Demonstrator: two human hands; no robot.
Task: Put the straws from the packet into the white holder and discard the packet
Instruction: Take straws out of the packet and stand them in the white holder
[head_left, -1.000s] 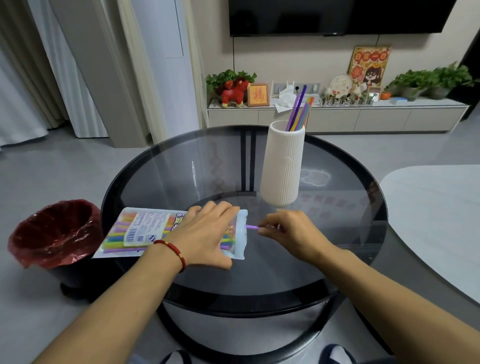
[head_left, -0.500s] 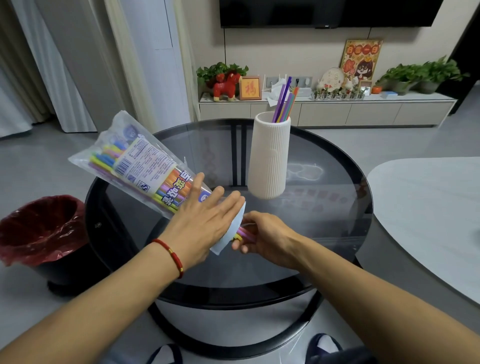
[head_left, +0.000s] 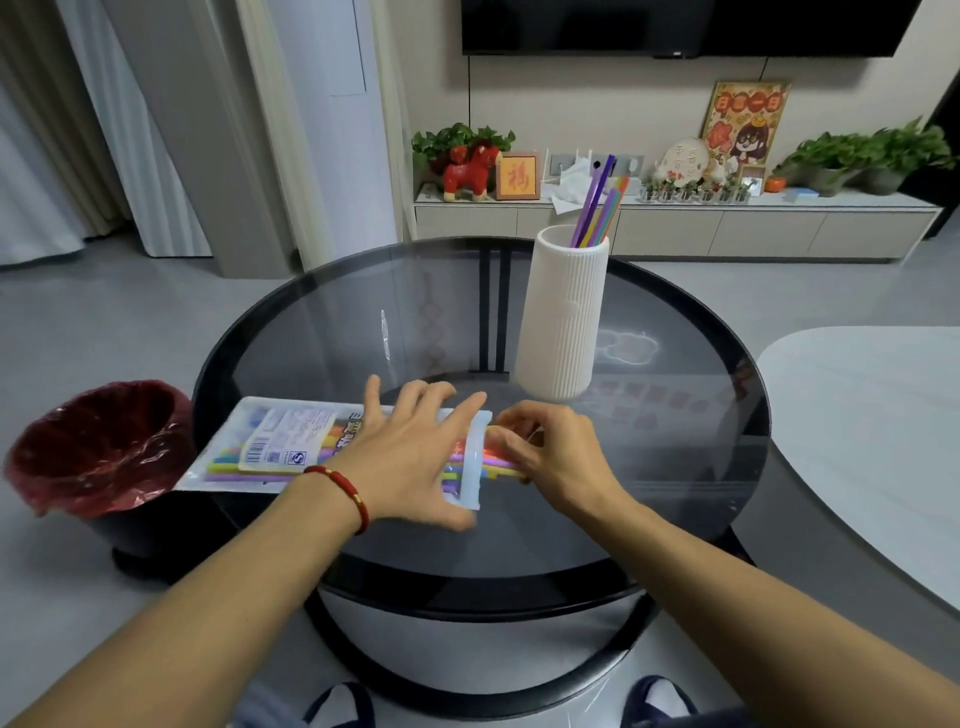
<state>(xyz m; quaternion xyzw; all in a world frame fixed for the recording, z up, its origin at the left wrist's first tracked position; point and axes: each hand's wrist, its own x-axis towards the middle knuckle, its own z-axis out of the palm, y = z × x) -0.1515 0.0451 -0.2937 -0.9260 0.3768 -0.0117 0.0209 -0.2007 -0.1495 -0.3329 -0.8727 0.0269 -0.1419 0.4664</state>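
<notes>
Over on the left, a bin (head_left: 98, 447) lined with a red bag sat on the floor right beside the round glass worktop (head_left: 332, 332); couldn't make out anything inside it. The packet (head_left: 283, 444) was a clear plastic pouch with a white printed label and barcode, lying flat on the worktop's left side, its far-left corner hanging past the rim. It was stuffed with bright straws: green, yellow, purple, orange. The left hand (head_left: 410, 457), red cord bracelet on the wrist, lay flat on the packet's open end with fingers straight and spread, pressing it down. Just right of that, the straws (head_left: 493, 461) poked out of the packet mouth, pink and yellow ends showing, and the right hand (head_left: 556, 457) had its fingers curled around them, pinching the bunch. Further back right stood the white holder (head_left: 563, 317), a tall ribbed cylinder, upright, already holding a few straws (head_left: 597, 208), purple, green and orange, leaning to the right.
</notes>
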